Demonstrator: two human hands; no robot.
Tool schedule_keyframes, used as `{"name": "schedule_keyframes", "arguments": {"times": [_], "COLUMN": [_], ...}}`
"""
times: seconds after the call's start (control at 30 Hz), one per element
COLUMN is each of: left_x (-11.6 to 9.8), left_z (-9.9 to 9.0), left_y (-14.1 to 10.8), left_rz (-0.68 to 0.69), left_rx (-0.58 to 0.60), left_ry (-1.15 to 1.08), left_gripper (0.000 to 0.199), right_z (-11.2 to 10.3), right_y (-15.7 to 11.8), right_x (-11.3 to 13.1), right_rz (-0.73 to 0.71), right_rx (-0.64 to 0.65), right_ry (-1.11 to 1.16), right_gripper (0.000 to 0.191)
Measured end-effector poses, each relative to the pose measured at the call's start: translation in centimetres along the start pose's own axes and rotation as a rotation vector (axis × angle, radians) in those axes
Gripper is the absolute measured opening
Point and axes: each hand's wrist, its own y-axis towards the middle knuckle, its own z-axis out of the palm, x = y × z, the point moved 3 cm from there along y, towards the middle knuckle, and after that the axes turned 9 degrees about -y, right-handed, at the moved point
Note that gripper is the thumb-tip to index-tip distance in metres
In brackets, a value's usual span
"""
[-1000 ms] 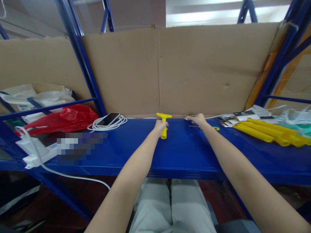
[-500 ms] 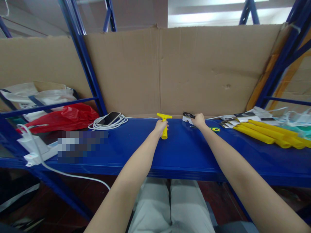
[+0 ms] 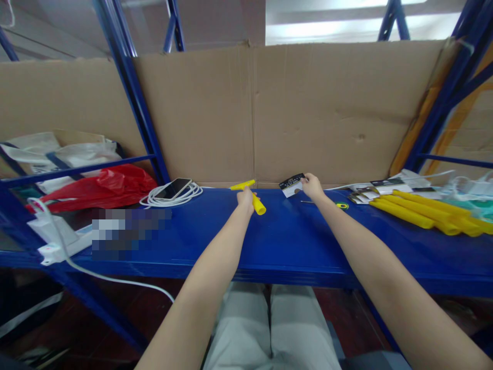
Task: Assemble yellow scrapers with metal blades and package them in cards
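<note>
My left hand is closed around a yellow T-shaped plastic tool, its crossbar pointing away from me and its round handle end towards me. The tool is tilted to the left. In my right hand I pinch a black-and-white printed card by its right edge, with the card's face partly showing. Just below the right hand a screwdriver with a yellow-green handle lies on the blue shelf, its shaft pointing left.
Several yellow tubes lie at the right, beside a stack of printed cards. On the left are a phone on a coiled white cable, a red plastic bag and a white power strip. A cardboard wall stands behind.
The yellow tool has turned in my left hand, its head swinging left. My right hand has lifted the card slightly, and more of its printed face shows.
</note>
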Motion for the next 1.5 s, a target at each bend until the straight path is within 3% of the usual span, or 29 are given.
{"name": "schedule_keyframes", "arguments": {"times": [0.17,0.37,0.6,0.8,1.07,1.27,1.37,1.5], "left_x": [-0.4,-1.0,-1.0,-0.8,-0.3,0.3,0.4,0.4], "left_z": [-0.4,-1.1,-1.3,-0.8,-0.3,0.5,0.5,0.4], "left_y": [1.0,2.1,2.0,1.5,1.6,1.2,1.0,0.6], "left_rz": [0.026,0.037,0.043,0.053,-0.014,-0.056,-0.085,-0.101], "left_rx": [-0.056,-0.155,-0.116,-0.077,0.048,0.191,0.190,0.191], "left_ry": [-0.147,-0.306,-0.297,-0.256,-0.331,-0.223,-0.130,-0.025], "left_gripper": [0.023,0.013,0.015,0.012,0.008,0.009,0.009,0.011], "right_z": [0.0,-0.3,0.0,0.8,1.2,1.1,1.3,2.1], "right_y": [-0.7,-1.7,-2.9,-3.8,-3.9,-3.7,-3.8,-4.3], "right_x": [1.9,4.3,6.0,7.7,8.3,8.2,8.1,8.0], "right_rz": [0.089,0.179,0.177,0.146,0.089,0.068,0.116,0.232], "right_rx": [0.033,0.175,0.346,0.395,0.222,0.176,0.219,0.402], "right_ry": [0.326,0.661,0.777,0.837,0.766,0.724,0.748,0.842], "right_gripper": [0.006,0.009,0.015,0.014,0.017,0.015,0.014,0.013]}}
